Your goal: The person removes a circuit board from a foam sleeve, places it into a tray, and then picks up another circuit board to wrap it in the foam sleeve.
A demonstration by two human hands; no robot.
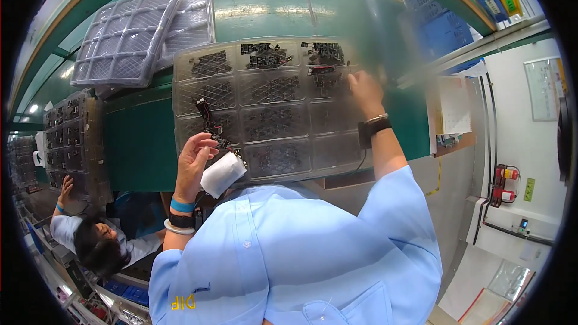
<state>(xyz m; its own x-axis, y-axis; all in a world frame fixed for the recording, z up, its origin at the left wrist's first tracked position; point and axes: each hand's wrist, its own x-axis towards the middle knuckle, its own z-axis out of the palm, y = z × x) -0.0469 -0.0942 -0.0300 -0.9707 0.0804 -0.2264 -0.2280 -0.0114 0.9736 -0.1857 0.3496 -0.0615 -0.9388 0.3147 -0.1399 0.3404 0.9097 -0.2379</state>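
In front of me lies a clear plastic compartment tray (237, 93) with small black electronic parts in its cells. My left hand (195, 157) is over its near left part, fingers loosely bent and apart from the thumb, with nothing visible between them. Beside its fingertips are black parts with red wires (208, 121). A white roll (223, 174) stands right of that hand, by the tray's near edge. My right hand (365, 92) is at the tray's far right, fingers pinched together; what they hold, if anything, is too blurred to make out. Black parts (322, 69) lie left of it.
Empty clear trays (126, 36) are stacked at the far left on the green bench (138, 138). Another person (99, 244) works at the left, a hand beside a stack of filled trays (71, 138). Blue bins (436, 30) stand at the far right.
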